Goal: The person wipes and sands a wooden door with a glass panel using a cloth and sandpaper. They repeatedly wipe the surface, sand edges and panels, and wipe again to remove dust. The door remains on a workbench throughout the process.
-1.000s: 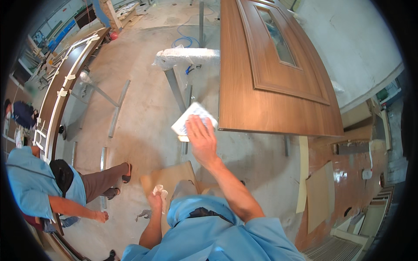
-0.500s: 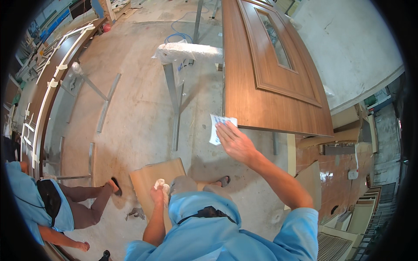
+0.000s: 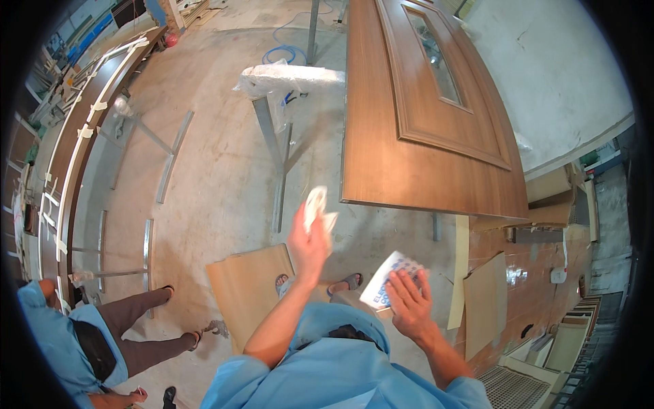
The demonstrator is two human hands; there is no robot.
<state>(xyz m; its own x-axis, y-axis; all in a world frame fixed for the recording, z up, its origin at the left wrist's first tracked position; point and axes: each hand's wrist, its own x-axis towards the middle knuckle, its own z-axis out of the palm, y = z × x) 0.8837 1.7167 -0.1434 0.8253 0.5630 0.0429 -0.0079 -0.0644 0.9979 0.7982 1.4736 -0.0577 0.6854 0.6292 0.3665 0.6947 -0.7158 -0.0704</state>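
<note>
My left hand [image 3: 308, 247] is raised in front of me, its fingers closed round a crumpled white cloth [image 3: 315, 204]. It is a little left of the near corner of a brown wood-grain door panel [image 3: 422, 180], apart from it. My right hand [image 3: 411, 310] is off the door, lower and closer to my body. Its fingers lie over a folded sheet of sandpaper [image 3: 379, 279], whose white backing with blue print shows. The door lies flat, with raised mouldings and a narrow glass pane [image 3: 436, 58].
A metal stand with a plastic-wrapped bar [image 3: 293, 80] supports the door's left side. Cardboard [image 3: 252, 276] lies by my feet. At left, a co-worker in a blue shirt [image 3: 51, 334] is beside another long panel [image 3: 75, 153] with taped strips. A pale wall [image 3: 545, 82] borders the right.
My right hand has come off the door's corner, back toward me with the sandpaper. My left hand has risen forward toward that corner with the cloth. The co-worker's legs have shifted.
</note>
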